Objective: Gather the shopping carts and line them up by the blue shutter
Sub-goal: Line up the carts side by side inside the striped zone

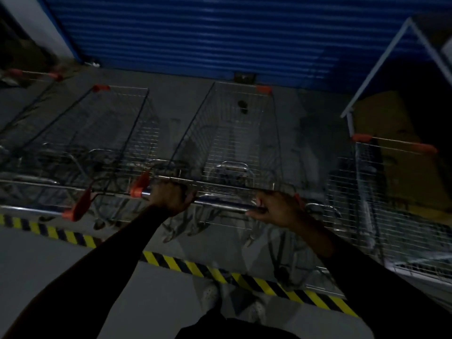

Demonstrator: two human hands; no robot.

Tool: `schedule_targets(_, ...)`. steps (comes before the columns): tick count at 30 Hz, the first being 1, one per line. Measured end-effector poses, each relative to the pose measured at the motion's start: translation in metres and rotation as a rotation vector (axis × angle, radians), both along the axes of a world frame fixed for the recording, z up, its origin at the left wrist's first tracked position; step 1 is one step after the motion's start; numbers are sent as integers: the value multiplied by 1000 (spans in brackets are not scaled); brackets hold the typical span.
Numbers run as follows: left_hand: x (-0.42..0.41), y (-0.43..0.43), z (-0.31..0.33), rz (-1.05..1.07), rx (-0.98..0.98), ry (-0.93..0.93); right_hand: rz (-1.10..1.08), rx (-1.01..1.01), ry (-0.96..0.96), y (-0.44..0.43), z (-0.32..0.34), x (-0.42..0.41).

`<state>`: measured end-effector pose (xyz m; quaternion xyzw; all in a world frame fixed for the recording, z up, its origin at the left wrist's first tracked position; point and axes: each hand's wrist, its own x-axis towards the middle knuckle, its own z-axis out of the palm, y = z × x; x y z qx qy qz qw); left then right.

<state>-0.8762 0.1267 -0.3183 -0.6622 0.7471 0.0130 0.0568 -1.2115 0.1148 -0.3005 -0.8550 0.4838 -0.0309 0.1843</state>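
Clasping the handle bar [220,204] of the middle cart [234,133] with both grips: left grip [168,196] curled round the bar just beside the orange end cap [135,192], right grip [276,209] wrapped round it near the other end. Holding wide apart like this, most likely for keeping the nose straight while steering toward the blue shutter [195,33]. Pointing the basket's front at the foot of the shutter, near it, without being able to tell if touching. Standing behind the yellow-and-black tape [171,261] on the floor [49,265], with the cart reaching forward across that stripe.

Lining up beside the left cart [97,133], parked facing the shutter the same way, a gap lying between the two. Showing only dimly further left, a third cart [31,77], blurred. Waiting on the right, a fourth cart [391,192], turned at an angle and probably needing straightening. Crowding that side as well, a white metal frame [381,64] by the shutter with a brownish box [384,123] beneath, seemingly narrowing the room for the last cart.
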Motion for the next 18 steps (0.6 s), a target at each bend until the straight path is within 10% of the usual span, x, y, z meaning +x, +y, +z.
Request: schedule_targets(18, -75, -144, 13, -71, -22, -22, -320, 163, 387, -110, 4, -44)
